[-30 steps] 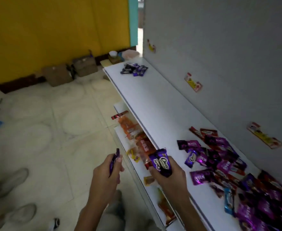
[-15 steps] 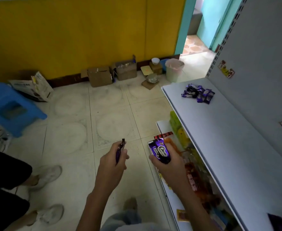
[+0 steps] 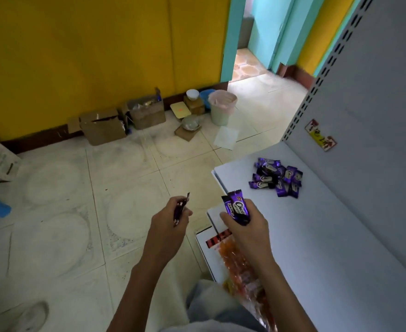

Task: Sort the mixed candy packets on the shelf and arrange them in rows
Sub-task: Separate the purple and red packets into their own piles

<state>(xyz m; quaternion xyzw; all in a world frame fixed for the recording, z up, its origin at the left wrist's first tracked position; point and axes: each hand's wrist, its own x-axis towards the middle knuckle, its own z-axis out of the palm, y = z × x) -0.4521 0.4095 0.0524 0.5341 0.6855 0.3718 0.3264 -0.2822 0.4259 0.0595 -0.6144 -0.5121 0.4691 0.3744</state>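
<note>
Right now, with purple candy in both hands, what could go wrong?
1. The right hand holds purple packets fanned out by the shelf edge; one might slip down.
2. The left hand pinches a thin packet over the floor; it could drop.
3. The pile lies jumbled near the shelf's end; adding more carelessly may push some off.

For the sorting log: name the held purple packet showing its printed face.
The purple foil packet in the right hand: its white lettering faces the camera, while the second purple packet in the left hand is edge-on.
</note>
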